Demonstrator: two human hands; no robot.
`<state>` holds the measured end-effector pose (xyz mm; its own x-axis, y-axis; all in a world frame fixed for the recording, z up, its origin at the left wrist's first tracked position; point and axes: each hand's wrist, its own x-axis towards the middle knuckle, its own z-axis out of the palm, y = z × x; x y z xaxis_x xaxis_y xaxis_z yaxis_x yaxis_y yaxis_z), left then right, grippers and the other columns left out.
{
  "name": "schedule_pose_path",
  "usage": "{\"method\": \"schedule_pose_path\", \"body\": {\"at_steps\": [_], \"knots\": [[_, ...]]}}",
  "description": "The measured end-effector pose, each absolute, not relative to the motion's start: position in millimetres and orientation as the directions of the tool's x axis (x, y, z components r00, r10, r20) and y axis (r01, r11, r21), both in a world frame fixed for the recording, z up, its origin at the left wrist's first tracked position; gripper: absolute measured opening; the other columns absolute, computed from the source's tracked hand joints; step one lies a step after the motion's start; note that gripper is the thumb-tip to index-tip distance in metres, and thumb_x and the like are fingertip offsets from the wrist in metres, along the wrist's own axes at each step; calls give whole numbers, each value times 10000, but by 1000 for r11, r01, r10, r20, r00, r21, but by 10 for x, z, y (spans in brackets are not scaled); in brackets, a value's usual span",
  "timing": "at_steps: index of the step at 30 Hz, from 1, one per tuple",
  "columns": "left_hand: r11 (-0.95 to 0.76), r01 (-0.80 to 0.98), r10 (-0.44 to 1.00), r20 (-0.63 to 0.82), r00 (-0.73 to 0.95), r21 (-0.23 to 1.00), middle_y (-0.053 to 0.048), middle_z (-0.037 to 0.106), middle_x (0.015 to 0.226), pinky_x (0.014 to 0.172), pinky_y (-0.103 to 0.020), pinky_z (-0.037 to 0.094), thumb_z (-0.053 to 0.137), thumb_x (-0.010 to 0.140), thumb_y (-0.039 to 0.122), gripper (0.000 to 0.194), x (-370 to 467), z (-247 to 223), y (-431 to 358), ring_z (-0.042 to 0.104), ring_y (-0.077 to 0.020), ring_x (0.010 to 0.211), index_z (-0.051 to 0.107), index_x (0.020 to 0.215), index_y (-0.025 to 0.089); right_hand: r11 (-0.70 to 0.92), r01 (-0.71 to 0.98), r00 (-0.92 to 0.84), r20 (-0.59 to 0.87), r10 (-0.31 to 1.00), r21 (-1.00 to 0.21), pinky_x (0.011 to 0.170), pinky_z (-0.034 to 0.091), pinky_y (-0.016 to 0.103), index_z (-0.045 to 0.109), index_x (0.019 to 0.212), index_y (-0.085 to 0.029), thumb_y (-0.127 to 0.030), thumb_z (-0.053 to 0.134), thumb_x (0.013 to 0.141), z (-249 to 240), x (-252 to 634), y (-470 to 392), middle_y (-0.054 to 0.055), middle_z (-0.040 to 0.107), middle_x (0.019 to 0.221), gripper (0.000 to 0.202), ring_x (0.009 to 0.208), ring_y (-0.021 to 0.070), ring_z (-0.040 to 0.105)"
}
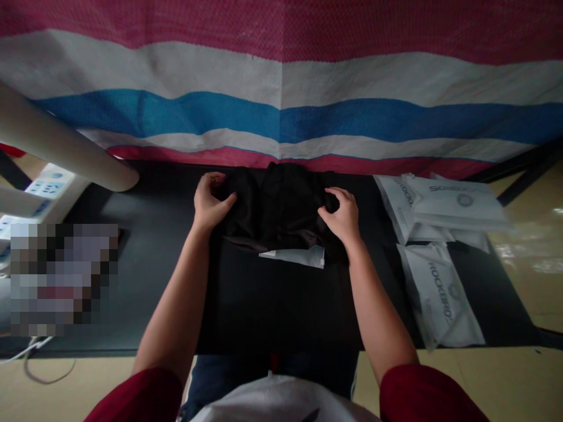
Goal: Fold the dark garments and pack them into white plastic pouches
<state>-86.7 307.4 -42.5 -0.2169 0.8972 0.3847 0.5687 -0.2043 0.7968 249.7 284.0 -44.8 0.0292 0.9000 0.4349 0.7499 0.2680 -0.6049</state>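
A bunched piece of black fabric (288,205), perhaps a garment, lies on the black table (264,305) in front of me. My left hand (211,202) is curled around its left edge, thumb on the near side. At the opposite edge my right hand (343,215) holds the cloth, thumb and fingers bent toward each other; some fingertips are lost in the dark folds. Under the cloth's near edge a pale plastic bag (303,257) sticks out, its greater part covered.
Several white printed plastic packets (444,299) lie at the right. A white power strip (53,181) and a thick pale tube (83,143) stand at the left, beside a blurred-out item (65,281). A striped tarp (281,88) hangs behind the table.
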Motion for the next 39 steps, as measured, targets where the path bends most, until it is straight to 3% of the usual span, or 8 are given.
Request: {"method": "schedule_pose_path", "body": {"at_steps": [3, 9, 13, 16, 19, 23, 32, 39], "knots": [[-238, 659, 913, 396, -99, 713, -42, 624, 954, 918, -406, 466, 605, 608, 153, 227, -915, -451, 3082, 595, -226, 944, 669, 818, 210, 221, 775, 72, 429, 900, -593, 984, 448, 499, 705, 962, -218, -171, 624, 662, -460, 2502, 2843, 101, 683, 1107, 315, 1072, 314, 593], [-238, 613, 900, 409, -153, 753, -22, 649, 839, 937, -408, 470, 494, 611, 106, 249, -910, -446, 3073, 616, -207, 896, 684, 730, 215, 131, 698, 258, 419, 871, -704, 959, 453, 496, 717, 854, -210, -225, 586, 723, -493, 2548, 2875, 103, 690, 985, 186, 994, 291, 615], [-179, 389, 827, 353, -438, 904, -18, 629, 799, 788, -329, 504, 570, 666, 200, 135, -924, -430, 3101, 605, -174, 798, 652, 772, 202, 170, 304, 447, 298, 844, -937, 952, 468, 469, 681, 1022, -221, -390, 559, 775, -521, 2714, 2960, 95, 648, 1122, 323, 1089, 267, 604], [-185, 58, 813, 186, -552, 981, -28, 644, 894, 768, -317, 509, 544, 777, 348, 153, -1071, -427, 3128, 622, -182, 882, 597, 840, 220, 180, -71, 427, 133, 894, -981, 991, 450, 495, 644, 1116, -262, -546, 434, 822, -493, 2938, 2986, 81, 611, 1227, 460, 1209, 269, 559], [-147, -167, 885, 54, -462, 975, -34, 660, 1010, 842, -352, 523, 399, 867, 551, 341, -1279, -418, 3101, 610, -224, 1075, 540, 886, 242, 132, -294, 309, 37, 950, -947, 1006, 439, 527, 642, 1120, -272, -657, 382, 812, -443, 3141, 2955, 94, 588, 1275, 558, 1269, 288, 516], [-134, -169, 925, 62, -375, 976, -56, 641, 1177, 943, -396, 515, 249, 845, 713, 538, -1425, -418, 3021, 513, -252, 1284, 521, 935, 258, 81, -462, 222, -27, 975, -883, 1034, 421, 529, 648, 1088, -246, -669, 420, 800, -437, 3251, 2917, 112, 580, 1301, 560, 1298, 288, 492], [-189, 49, 938, 195, -288, 981, -87, 624, 1283, 911, -498, 515, 414, 832, 616, 364, -1447, -466, 3022, 456, -280, 1356, 551, 981, 313, 34, -674, 134, -77, 988, -738, 1059, 418, 480, 643, 1049, -213, -518, 442, 856, -483, 3268, 2924, 100, 573, 1348, 413, 1326, 244, 477], [-182, -318, 954, 88, -287, 931, -53, 596, 1327, 992, -474, 461, 294, 887, 628, 441, -1433, -499, 3026, 415, -231, 1386, 548, 1021, 293, -11, -861, 131, -242, 961, -509, 987, 489, 451, 609, 1057, -216, -452, 399, 906, -371, 3204, 2906, 91, 607, 1304, 350, 1301, 228, 504]]}}
